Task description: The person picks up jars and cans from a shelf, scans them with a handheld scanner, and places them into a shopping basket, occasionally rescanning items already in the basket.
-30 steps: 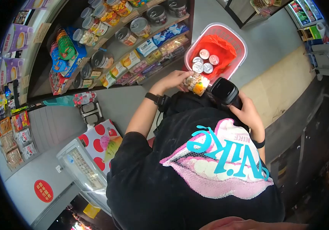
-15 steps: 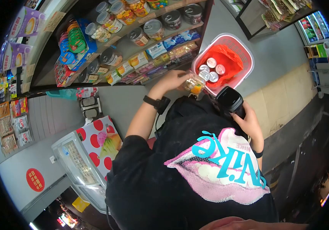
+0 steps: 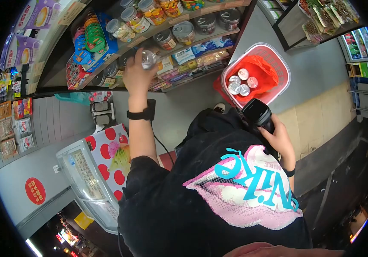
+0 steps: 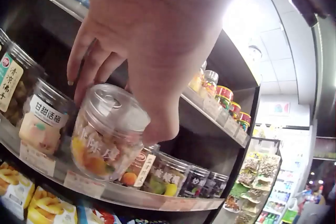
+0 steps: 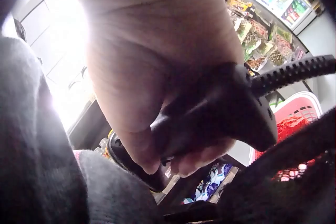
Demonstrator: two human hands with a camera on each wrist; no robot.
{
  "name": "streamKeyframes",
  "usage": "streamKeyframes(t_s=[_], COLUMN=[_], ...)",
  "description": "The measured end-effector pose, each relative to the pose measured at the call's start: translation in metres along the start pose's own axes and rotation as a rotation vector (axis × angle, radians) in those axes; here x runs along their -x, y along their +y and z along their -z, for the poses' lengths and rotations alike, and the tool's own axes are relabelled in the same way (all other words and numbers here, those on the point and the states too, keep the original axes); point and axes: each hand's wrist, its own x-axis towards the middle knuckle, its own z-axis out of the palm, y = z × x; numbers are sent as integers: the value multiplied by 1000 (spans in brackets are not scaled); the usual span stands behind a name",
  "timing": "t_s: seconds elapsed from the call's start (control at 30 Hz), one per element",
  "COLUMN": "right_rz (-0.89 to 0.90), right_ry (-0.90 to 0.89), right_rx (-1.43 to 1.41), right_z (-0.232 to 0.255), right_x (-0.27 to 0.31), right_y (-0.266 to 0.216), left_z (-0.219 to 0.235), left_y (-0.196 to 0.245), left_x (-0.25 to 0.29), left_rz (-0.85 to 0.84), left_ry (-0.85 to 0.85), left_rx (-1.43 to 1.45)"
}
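Note:
In the head view the left hand [image 3: 137, 77] is at the shelf, gripping a clear lidded jar [image 3: 148, 59]. The left wrist view shows that hand [image 4: 152, 40] with thumb and fingers around the jar [image 4: 107, 132], which has orange and yellow contents and stands at the shelf's front edge beside other jars. My right hand [image 3: 281, 138] holds a black handheld scanner [image 3: 257, 112] near the shirt. In the right wrist view, the hand [image 5: 152, 71] wraps the scanner's dark handle [image 5: 210, 113], from which a coiled cord runs.
A pink basket [image 3: 281, 88] holds a red bag [image 3: 264, 73] and several cans [image 3: 244, 90], to the right of the shelf. Packets line the lower shelf [image 3: 184, 55]. A glass-topped freezer [image 3: 81, 171] stands at the lower left. A cable hangs from the left wrist.
The left hand has moved with the jar from beside the basket, leftward and up to the shelf. The right hand still holds the scanner in nearly the same place.

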Motion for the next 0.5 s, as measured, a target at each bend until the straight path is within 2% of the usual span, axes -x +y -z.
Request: streamKeyframes(t_s=[0.03, 0.17, 0.23, 0.37, 0.43, 0.47, 0.5], right_rz=[5, -9, -13, -27, -36, -43, -45], right_ry=[4, -9, -11, -5, -6, -6, -8], right_rx=[-1, 12, 13, 12, 14, 16, 14], right_z=[0, 0, 0, 0, 0, 0, -1], right_x=[-1, -1, -1, 2, 2, 2, 3], right_y=[-2, -1, -2, -3, -2, -1, 1], left_z=[-7, -24, -37, -51, -42, -48, -56], left_y=[-6, -12, -20, -25, -21, -25, -30], left_x=[-4, -21, -30, -49, -62, -68, -77], left_rz=[-32, -32, -187, -197, -9, -9, 28], left_ry=[46, 53, 210, 208, -187, -191, -285], left_rx=[-49, -106, -194, -251, -195, -196, -187])
